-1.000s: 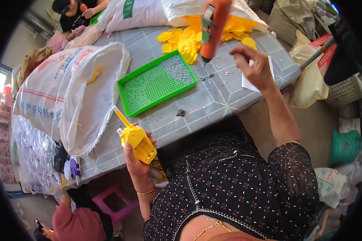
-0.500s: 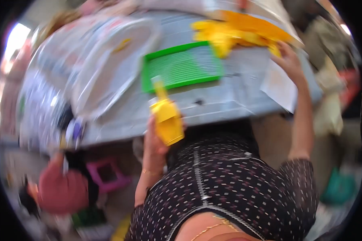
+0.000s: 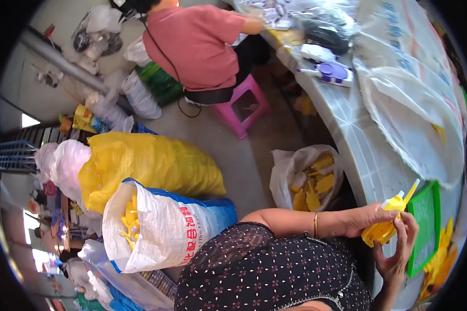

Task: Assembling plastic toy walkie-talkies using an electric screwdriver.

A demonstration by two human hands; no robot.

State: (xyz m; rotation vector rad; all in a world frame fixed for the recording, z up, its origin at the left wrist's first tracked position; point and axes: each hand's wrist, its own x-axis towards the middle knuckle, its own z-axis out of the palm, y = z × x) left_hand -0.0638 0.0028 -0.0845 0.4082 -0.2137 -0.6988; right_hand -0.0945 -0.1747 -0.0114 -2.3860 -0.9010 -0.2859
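Both my hands meet at the table edge on one yellow plastic piece (image 3: 381, 231) with a long thin stem and a pale tip. My left hand (image 3: 359, 218), below a gold bracelet, grips its body. The fingers of my right hand (image 3: 399, 251) close on the same piece from the other side. Just beyond them lies a green ridged tray (image 3: 434, 207) on the grey table (image 3: 355, 137). More yellow pieces (image 3: 441, 259) lie past the tray, partly cut off by the rim of the view.
A white sack (image 3: 283, 176) of yellow parts stands beside the table. Farther left are a white-and-blue sack (image 3: 166, 228) and a full yellow sack (image 3: 155, 160). A person in a pink shirt (image 3: 192, 44) sits on a pink stool (image 3: 246, 111). Clear plastic sheeting (image 3: 410, 114) covers part of the table.
The view has swung left toward the sacks and the seated person. My right hand has left the yellow pile and now holds the piece together with my left hand.
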